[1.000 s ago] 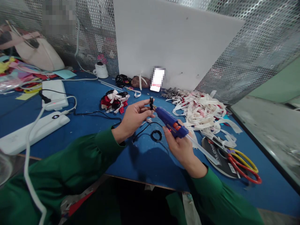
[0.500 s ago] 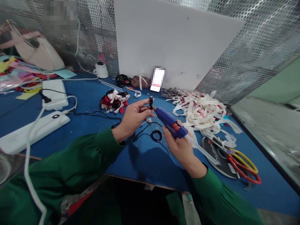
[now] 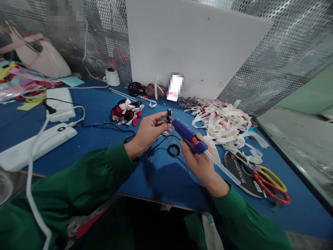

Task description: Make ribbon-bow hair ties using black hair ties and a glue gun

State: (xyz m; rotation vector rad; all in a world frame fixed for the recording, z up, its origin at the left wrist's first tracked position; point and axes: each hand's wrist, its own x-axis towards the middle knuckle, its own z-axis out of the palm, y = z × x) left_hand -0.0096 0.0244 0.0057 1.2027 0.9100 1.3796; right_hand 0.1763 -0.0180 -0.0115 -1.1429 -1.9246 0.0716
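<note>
Between the fingertips of my left hand [image 3: 149, 132] is a small black ribbon piece [image 3: 169, 115], probably a bow, held up above the table. My right hand [image 3: 200, 161] is wrapped round a blue hot glue gun [image 3: 188, 135]. Its nozzle points at the black piece and meets or nearly meets it. A clear glue stick [image 3: 223, 168] juts from the gun's back end. On the table below lies a black ring-shaped band [image 3: 173, 150]. Left of my left hand sits a pile of red, white and black ribbon bows [image 3: 127, 111].
Cream ribbon strips [image 3: 226, 125] are heaped on the right, near scissors [image 3: 272, 184] with red and yellow handles on a black round card [image 3: 241, 173]. A white power strip [image 3: 36, 146] and cables lie left. A lit phone [image 3: 175, 86] leans against the white board [image 3: 195, 45].
The black piece has tilted and dropped slightly in my left fingers. The glue gun's nozzle stays close to it, and my right hand has barely moved.
</note>
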